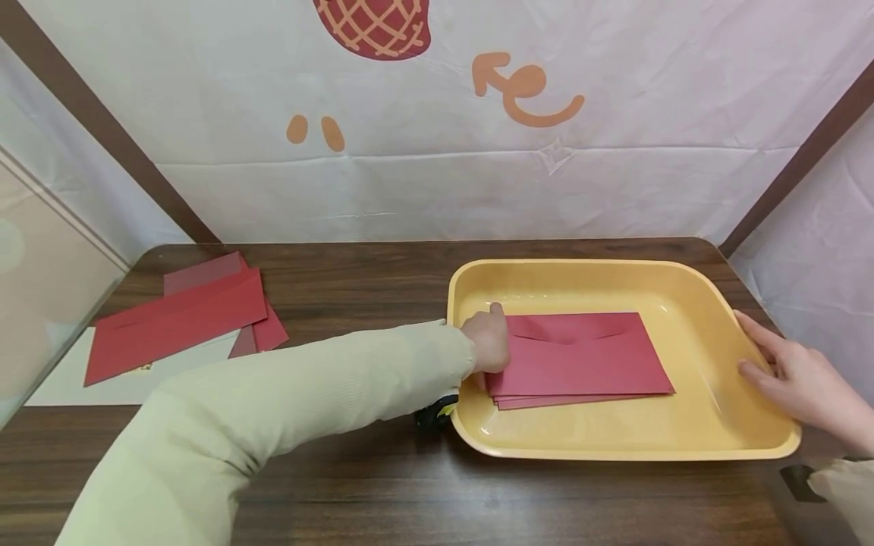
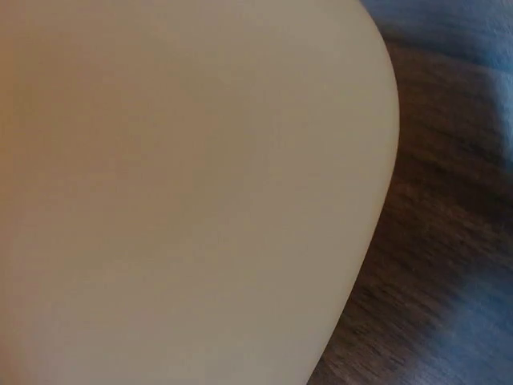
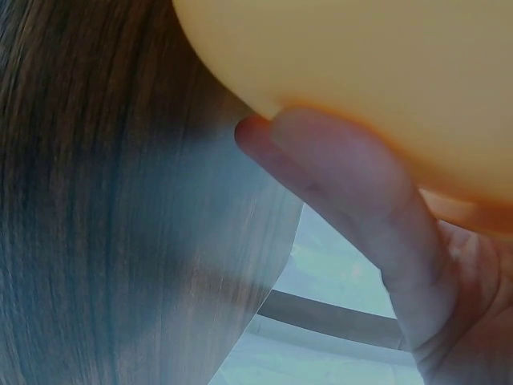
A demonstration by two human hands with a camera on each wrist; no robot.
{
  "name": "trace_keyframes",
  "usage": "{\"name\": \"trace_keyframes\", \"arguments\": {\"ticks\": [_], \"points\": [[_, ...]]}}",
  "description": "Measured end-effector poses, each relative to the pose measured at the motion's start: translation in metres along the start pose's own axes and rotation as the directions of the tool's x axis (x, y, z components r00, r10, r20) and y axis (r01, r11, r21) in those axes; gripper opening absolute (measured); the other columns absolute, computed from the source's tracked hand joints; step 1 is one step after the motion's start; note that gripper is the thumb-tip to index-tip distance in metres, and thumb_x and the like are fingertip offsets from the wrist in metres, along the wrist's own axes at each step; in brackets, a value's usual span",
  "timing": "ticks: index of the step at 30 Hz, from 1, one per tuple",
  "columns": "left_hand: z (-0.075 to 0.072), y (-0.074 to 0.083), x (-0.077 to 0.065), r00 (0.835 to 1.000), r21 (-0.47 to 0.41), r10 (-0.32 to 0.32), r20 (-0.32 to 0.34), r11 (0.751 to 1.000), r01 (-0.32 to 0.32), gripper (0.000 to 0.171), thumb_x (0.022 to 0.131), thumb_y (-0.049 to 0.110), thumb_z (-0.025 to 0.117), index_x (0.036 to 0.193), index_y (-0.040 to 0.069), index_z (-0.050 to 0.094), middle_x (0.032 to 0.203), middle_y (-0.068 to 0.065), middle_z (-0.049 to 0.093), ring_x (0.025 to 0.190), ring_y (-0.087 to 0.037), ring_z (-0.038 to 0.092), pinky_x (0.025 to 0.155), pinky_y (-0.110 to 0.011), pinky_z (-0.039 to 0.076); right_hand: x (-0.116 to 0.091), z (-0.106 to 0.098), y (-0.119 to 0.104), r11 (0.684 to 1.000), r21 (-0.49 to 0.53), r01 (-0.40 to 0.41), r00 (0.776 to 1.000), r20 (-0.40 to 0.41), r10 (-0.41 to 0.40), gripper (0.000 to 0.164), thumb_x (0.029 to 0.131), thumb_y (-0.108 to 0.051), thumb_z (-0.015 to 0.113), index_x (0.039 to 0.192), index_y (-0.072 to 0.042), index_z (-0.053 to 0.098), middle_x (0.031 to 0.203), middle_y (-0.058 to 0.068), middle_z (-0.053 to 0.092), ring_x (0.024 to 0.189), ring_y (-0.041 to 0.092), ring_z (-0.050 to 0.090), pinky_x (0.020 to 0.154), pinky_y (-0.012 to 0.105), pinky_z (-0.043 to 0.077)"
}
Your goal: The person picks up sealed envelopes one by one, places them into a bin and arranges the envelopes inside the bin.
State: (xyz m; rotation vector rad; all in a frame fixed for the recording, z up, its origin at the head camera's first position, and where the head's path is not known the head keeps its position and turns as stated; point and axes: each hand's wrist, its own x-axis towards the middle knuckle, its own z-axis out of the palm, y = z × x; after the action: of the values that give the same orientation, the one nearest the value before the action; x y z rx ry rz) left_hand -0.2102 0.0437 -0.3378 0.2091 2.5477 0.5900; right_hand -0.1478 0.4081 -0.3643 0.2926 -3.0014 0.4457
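Note:
A yellow plastic tray (image 1: pixel 690 334) stands at the right of the table, and a small pile of red envelopes (image 1: pixel 580 356) lies flat in it. My left hand (image 1: pixel 488 341) reaches over the tray's left rim with curled fingers and holds the left end of the pile; its fingertips are hidden. The left wrist view catches only the pale tray wall (image 2: pixel 200 184), not the hand. At the tray's right side, my right hand (image 1: pixel 795 379) grips the rim, its thumb on the inside. Close up in the right wrist view, fingers (image 3: pixel 345 168) press against the yellow wall.
On the left of the dark wooden table (image 1: pixel 355 296) lie more red envelopes (image 1: pixel 184 322), overlapping each other and a white sheet (image 1: pixel 61 379). Behind the table hangs a white curtain (image 1: pixel 410 189) with printed figures. My left sleeve (image 1: pixel 307 387) crosses the table's middle.

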Motion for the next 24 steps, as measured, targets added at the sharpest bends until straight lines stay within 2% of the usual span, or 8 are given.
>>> {"name": "trace_keyframes", "arguments": {"ticks": [5,8,12,14,16,19,21,24], "points": [[-0.001,0.001,-0.002,1.000,0.023,0.004,-0.022,1.000,-0.003,0.065,0.085,0.011,0.067,0.138,0.000,0.030,0.090,-0.014,0.056,0.068,-0.022,0.063,0.055,-0.030,0.055,0.000,0.000,-0.001,1.000,-0.001,-0.002,1.000,0.001,0.002,0.065,0.090,-0.004,0.057,0.146,0.008,0.025,0.057,-0.002,0.039,0.044,0.002,0.035,0.046,0.023,0.032],[-0.002,0.001,-0.003,0.999,0.012,0.005,-0.043,1.000,-0.005,0.061,0.086,0.012,0.065,0.136,0.000,0.031,0.091,-0.014,0.057,0.068,-0.022,0.062,0.056,-0.029,0.055,-0.001,0.000,-0.001,1.000,0.000,-0.003,1.000,0.001,0.003,0.065,0.090,-0.004,0.057,0.146,0.008,0.025,0.057,-0.002,0.039,0.045,0.002,0.035,0.047,0.023,0.032],[-0.002,-0.002,-0.003,0.998,-0.067,0.023,-0.054,0.997,-0.026,0.063,0.090,0.013,0.060,0.141,0.000,0.025,0.093,-0.017,0.058,0.055,-0.019,0.065,0.050,-0.028,0.054,-0.001,0.000,-0.001,1.000,0.001,0.000,1.000,-0.003,0.000,0.065,0.090,-0.004,0.057,0.146,0.007,0.025,0.057,-0.002,0.039,0.045,0.002,0.035,0.047,0.023,0.032],[-0.004,-0.004,-0.004,0.997,-0.135,0.056,-0.054,0.989,-0.063,0.064,0.092,0.013,0.057,0.143,0.000,0.020,0.087,-0.018,0.060,0.048,-0.022,0.066,0.048,-0.030,0.054,-0.002,0.000,-0.001,1.000,0.004,0.002,1.000,-0.002,-0.002,0.065,0.090,-0.004,0.057,0.146,0.007,0.025,0.057,-0.002,0.039,0.045,0.001,0.035,0.047,0.023,0.032],[-0.008,-0.006,-0.008,0.993,-0.185,0.104,-0.061,0.976,-0.114,0.061,0.094,0.014,0.055,0.143,0.000,0.020,0.079,-0.016,0.062,0.049,-0.024,0.067,0.053,-0.027,0.055,-0.002,0.000,-0.001,1.000,0.006,0.006,1.000,-0.006,-0.006,0.065,0.090,-0.004,0.057,0.146,0.007,0.026,0.057,-0.002,0.040,0.045,0.001,0.035,0.047,0.023,0.032],[-0.015,-0.012,-0.014,0.976,-0.264,0.204,-0.078,0.940,-0.217,0.050,0.097,0.016,0.052,0.137,-0.001,0.028,0.069,-0.013,0.061,0.054,-0.027,0.068,0.061,-0.024,0.054,-0.002,0.000,-0.001,1.000,0.004,0.008,1.000,-0.011,-0.008,0.065,0.089,-0.003,0.057,0.146,0.007,0.026,0.057,-0.002,0.039,0.046,0.001,0.035,0.047,0.023,0.032],[-0.018,-0.018,-0.017,0.955,-0.322,0.271,-0.120,0.899,-0.296,0.040,0.097,0.014,0.051,0.131,-0.001,0.037,0.069,-0.012,0.062,0.056,-0.029,0.068,0.061,-0.023,0.052,-0.002,0.000,-0.001,1.000,0.005,0.006,1.000,-0.011,-0.006,0.066,0.089,-0.003,0.057,0.146,0.007,0.026,0.057,-0.002,0.040,0.046,0.001,0.035,0.047,0.023,0.032],[-0.019,-0.031,-0.022,0.912,-0.407,0.340,-0.230,0.817,-0.408,0.026,0.095,0.011,0.052,0.119,0.000,0.049,0.075,-0.010,0.057,0.057,-0.030,0.067,0.052,-0.029,0.052,-0.002,0.000,-0.001,1.000,0.007,0.004,1.000,-0.011,-0.003,0.066,0.089,-0.003,0.057,0.147,0.006,0.026,0.058,-0.002,0.040,0.047,0.000,0.035,0.048,0.024,0.032]]}}
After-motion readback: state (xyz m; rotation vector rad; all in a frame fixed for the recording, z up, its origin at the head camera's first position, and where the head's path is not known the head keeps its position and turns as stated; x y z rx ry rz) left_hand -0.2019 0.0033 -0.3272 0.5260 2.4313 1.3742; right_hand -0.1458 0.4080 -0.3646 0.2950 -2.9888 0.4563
